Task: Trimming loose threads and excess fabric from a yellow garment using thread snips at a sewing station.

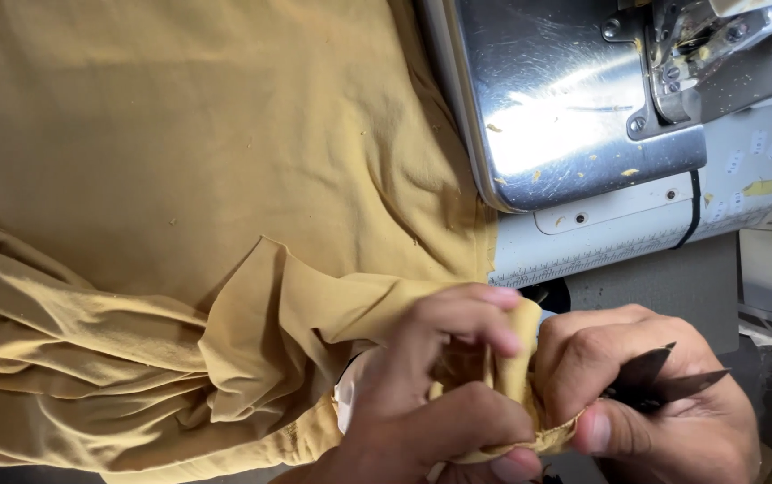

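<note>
1. Pinching a folded edge of one mustard-yellow garment point(180, 206), the left hand point(431, 394) closes thumb and fingers tight on the cloth.
2. Touching the same fold, the right hand point(655, 403) grips it at the thumb, with one pair of dark thread snips point(664, 381) tucked in the palm.
3. Beyond the hands, one sewing machine point(574, 108) shows a shiny steel plate flecked with yellow lint.
4. Below that plate, a white ruler strip point(583, 260) edges the machine.
</note>
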